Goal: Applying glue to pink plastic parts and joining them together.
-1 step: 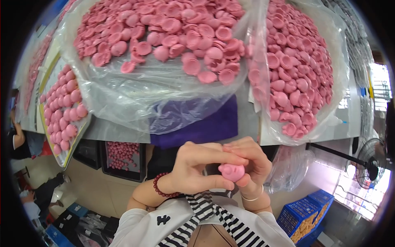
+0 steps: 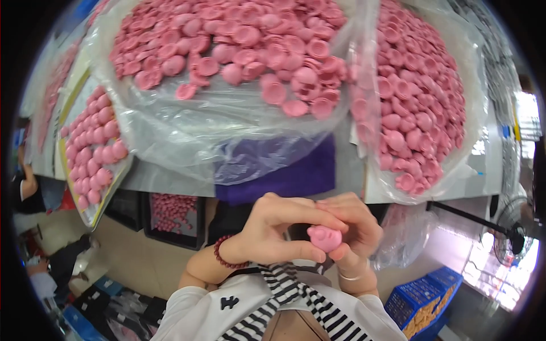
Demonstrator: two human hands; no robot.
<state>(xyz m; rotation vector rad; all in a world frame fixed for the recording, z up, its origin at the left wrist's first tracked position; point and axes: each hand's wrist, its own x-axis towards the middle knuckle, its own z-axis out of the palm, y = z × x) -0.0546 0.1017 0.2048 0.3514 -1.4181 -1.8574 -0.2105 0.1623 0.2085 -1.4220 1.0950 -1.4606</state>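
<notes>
Close to my chest, both hands grip one small rounded pink plastic piece [image 2: 326, 238], shaped like a little animal head with bumps on its left side. My left hand [image 2: 276, 227] is closed on its upper left, with the thumb below and the fingers above. My right hand [image 2: 361, 227] pinches it from the right, its fingertips meeting those of the left. Part of the piece is hidden behind the fingers. Beyond the hands, a heap of hollow pink half shells [image 2: 244, 42] lies on clear plastic sheeting [image 2: 165, 133].
More pink shells [image 2: 418, 122] lie in plastic at the right. A yellow-edged tray [image 2: 94, 219] holding round pink pieces juts past the table edge at the left. Below are a black bin [image 2: 199, 241], blue crates [image 2: 412, 298] and a fan [image 2: 516, 236]. A purple cloth [image 2: 301, 173] covers the table's front edge.
The whole view has shifted slightly, so the scene sits a little further right. Both hands keep the same hold on the pink piece.
</notes>
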